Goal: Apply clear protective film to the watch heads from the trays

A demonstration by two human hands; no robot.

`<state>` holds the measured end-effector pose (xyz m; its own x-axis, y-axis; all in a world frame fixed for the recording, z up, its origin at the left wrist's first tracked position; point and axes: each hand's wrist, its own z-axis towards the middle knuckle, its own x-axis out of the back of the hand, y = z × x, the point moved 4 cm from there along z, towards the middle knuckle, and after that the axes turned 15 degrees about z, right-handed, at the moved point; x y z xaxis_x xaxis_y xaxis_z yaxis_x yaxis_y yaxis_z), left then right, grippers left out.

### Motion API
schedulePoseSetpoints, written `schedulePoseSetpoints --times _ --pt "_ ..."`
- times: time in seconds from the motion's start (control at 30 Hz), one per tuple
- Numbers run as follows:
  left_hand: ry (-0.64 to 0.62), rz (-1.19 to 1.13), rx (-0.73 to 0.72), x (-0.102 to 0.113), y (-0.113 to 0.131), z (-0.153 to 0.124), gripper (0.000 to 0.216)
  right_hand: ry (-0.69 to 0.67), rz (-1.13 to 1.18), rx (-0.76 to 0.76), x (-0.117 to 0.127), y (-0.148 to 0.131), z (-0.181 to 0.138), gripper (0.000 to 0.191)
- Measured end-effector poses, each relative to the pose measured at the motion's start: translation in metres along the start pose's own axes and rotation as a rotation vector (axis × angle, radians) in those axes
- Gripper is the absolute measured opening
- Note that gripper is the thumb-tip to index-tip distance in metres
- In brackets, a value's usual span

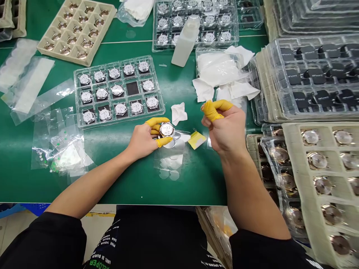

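Observation:
My left hand (146,138), with yellow finger cots, is closed on a round silver watch case (167,129) held just above the green mat. My right hand (224,127) hovers to the right, its cot-covered fingertips pinched together; whatever they hold is too small to make out. A small yellow sticker piece (196,139) lies on the mat between my hands. Clear round film pieces (169,164) lie under and below the watch case. A crumpled white wipe (178,113) sits just beyond.
A clear tray (117,91) of watch cases stands behind my left hand, with one cell empty. A white bottle (185,41), more wipes (221,73), stacked clear trays (314,74) at right, a beige tray (77,30) at back left and plastic bags (56,138) at left surround the mat.

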<state>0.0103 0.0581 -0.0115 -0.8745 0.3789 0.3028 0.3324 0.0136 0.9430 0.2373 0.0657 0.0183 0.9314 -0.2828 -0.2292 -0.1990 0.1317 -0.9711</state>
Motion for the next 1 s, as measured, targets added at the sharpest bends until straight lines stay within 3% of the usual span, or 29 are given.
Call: schedulePoseSetpoints --times 0.2,0.3,0.5,0.6,0.73,0.87,0.93,1.0 --pt "0.004 -0.003 -0.012 -0.001 -0.001 0.0 0.058 -0.119 -0.129 -0.167 -0.016 0.006 -0.014 0.053" --pt "0.001 0.005 -0.024 -0.002 0.0 0.0 0.057 -0.15 -0.209 -0.123 -0.021 0.007 -0.018 0.049" --pt "0.004 0.019 -0.022 -0.002 0.002 -0.001 0.061 -0.367 -0.225 -0.235 -0.035 0.011 -0.031 0.065" --pt "-0.001 0.032 -0.024 -0.001 0.003 -0.001 0.06 -0.286 -0.265 -0.205 -0.03 0.009 -0.029 0.06" --pt "-0.014 0.03 -0.019 -0.001 0.004 -0.001 0.059 -0.099 -0.327 -0.002 -0.006 0.006 -0.014 0.041" --pt "-0.017 0.024 -0.015 -0.001 0.004 -0.001 0.059 0.004 -0.483 0.193 0.015 0.001 0.0 0.065" --pt "-0.018 0.025 -0.016 -0.001 0.004 -0.001 0.058 0.032 -0.502 0.179 0.02 -0.002 0.003 0.062" --pt "-0.017 0.024 -0.019 0.0 0.004 -0.001 0.058 0.041 -0.471 0.108 0.022 -0.006 0.004 0.043"
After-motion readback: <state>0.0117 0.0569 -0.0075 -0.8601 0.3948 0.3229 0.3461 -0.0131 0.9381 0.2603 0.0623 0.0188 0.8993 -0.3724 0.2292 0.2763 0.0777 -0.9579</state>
